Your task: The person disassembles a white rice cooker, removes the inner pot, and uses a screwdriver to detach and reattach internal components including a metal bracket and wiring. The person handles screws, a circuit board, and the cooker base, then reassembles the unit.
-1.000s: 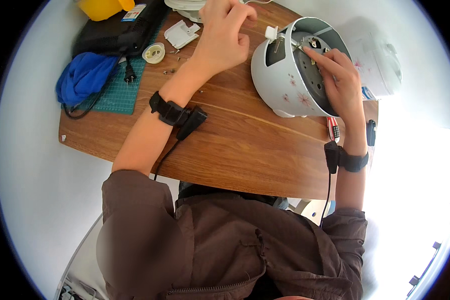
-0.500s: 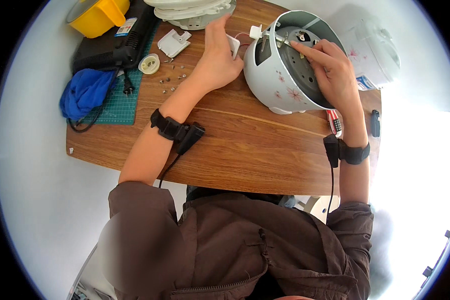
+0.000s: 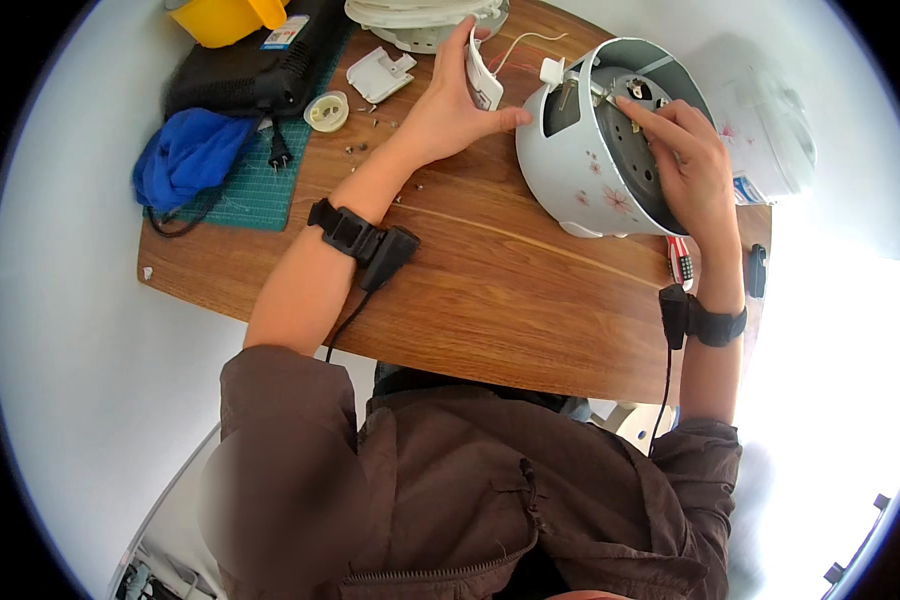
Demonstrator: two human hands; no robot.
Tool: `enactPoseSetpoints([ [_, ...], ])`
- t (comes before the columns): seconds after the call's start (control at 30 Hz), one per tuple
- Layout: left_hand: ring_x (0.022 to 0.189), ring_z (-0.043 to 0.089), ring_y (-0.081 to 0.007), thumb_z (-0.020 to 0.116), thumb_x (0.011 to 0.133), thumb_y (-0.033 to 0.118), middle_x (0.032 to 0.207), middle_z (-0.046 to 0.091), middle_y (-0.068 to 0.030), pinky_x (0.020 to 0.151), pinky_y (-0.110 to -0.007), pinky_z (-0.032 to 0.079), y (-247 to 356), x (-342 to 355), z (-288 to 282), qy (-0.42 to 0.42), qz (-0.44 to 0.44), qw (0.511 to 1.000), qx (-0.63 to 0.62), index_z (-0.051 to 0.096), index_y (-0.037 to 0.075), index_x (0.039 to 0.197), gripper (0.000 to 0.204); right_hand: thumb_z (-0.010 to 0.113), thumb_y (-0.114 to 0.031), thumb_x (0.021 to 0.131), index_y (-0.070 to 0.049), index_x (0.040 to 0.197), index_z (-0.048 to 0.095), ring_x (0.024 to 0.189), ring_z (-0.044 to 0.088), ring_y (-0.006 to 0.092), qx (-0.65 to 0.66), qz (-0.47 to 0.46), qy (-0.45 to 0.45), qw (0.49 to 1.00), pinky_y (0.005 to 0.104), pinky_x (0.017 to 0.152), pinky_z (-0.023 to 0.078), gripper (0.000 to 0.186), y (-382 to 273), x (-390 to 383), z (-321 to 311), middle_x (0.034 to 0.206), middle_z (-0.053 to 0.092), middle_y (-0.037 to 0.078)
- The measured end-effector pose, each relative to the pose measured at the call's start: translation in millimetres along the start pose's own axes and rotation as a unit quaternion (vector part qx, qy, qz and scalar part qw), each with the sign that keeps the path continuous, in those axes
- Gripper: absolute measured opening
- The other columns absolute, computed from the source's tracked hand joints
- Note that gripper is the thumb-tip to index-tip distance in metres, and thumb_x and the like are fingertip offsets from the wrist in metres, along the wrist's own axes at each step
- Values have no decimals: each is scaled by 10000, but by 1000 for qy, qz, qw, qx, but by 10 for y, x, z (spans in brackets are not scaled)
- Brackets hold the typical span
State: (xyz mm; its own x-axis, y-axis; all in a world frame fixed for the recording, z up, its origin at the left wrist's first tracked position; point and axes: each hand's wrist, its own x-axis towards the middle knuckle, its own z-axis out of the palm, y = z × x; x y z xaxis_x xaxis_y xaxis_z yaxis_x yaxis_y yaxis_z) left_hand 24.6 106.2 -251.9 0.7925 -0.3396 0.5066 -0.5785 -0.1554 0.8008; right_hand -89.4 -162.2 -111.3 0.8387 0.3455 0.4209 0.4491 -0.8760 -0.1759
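Observation:
My left hand [image 3: 454, 112] holds a white plastic panel [image 3: 483, 80] by its side, thumb stretched toward the cooker, with thin wires behind the panel. My right hand [image 3: 692, 168] reaches inside a white, flower-printed cooker body [image 3: 570, 180], index finger on a small metal piece [image 3: 606, 97] by the dark perforated plate [image 3: 638, 145]. Its other fingers are curled and its thumb is mostly hidden. A white plastic tab [image 3: 552, 70] sticks out at the cooker's back left. Between my left hand and the mat lie loose screws [image 3: 355, 149], a cream round part [image 3: 326, 111] and a white cover [image 3: 380, 75].
On the wooden table [image 3: 450, 300] are a green mat [image 3: 260, 195], blue cloth [image 3: 185, 160], black appliance with plug [image 3: 240, 75], yellow container [image 3: 215, 20] and white lid assembly [image 3: 425, 18]. A clear-lidded white appliance [image 3: 775, 140] and red-white tool [image 3: 679, 262] flank the cooker's right.
The view shifts slightly. My left hand has turned, bringing the white panel into clearer sight, and its thumb now extends toward the cooker. My right index finger stays on the metal piece.

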Motion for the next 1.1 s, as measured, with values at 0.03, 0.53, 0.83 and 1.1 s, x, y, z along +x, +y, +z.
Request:
enactPoseSetpoints([
  [0.03, 1506, 362, -378, 984, 696, 412, 1642, 300, -233, 1237, -465, 345, 54, 27, -25, -17, 8, 1000, -18, 62, 61, 1660, 1380, 635, 44, 902, -225, 1240, 782, 856, 600, 267, 0, 8, 3, 1000, 392, 785, 524, 457, 1, -8, -4, 896, 600, 62],
  [0.53, 1444, 482, -356, 765, 941, 323, 1597, 427, -156, 1228, -520, 396, 221, 58, -288, -53, -109, 817, -564, 314, 110, 1607, 832, 632, 46, 845, -215, 1197, 801, 823, 595, 271, 0, -18, 36, 999, 393, 773, 519, 470, 8, -3, 13, 853, 594, 59],
  [0.83, 1390, 497, -512, 572, 1001, 362, 1540, 468, -280, 1184, -554, 425, 215, 21, -571, -82, -190, 803, -559, 383, -35, 1555, 708, 639, 31, 866, -216, 1193, 800, 831, 602, 269, 15, -23, 44, 999, 392, 778, 522, 440, 22, 7, 38, 858, 610, 58],
  [1.1, 1187, 683, -419, 503, 1075, 417, 1306, 668, -235, 1046, -482, 537, 265, -164, -672, -126, -231, 813, -519, 532, -18, 1441, 569, 640, 43, 888, -219, 1204, 797, 833, 599, 261, 8, -9, 24, 1000, 391, 766, 527, 440, 19, 36, 28, 862, 605, 57],
])
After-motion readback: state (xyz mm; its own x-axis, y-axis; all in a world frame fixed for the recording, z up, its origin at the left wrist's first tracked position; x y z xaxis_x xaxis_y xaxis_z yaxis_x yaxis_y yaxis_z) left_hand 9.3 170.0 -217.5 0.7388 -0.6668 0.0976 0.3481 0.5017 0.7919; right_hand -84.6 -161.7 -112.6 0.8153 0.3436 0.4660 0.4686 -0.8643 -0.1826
